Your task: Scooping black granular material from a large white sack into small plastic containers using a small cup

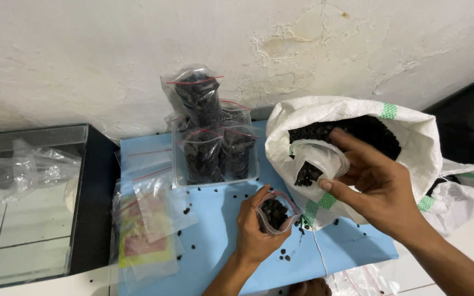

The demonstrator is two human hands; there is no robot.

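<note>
Cracked, peeling white plaster backs a blue board point(215, 219) scattered with dark pellets, where a person works with both hands. Reaching in from the lower edge, the left hand point(256, 233) curls its fingers round a small clear bag point(275, 212), held upright with its mouth open and part filled with pellets. Coming from the right, forearm angled upward, the right hand point(379, 189) pinches a clear cup point(315, 163) between thumb and fingers, tilted over the bag, just outside the mouth of a white woven sack point(412, 137). Filled bags stand in a clear tub point(215, 180) behind; empty bags point(149, 219) lie left, beside a glass tank point(28, 208)
</note>
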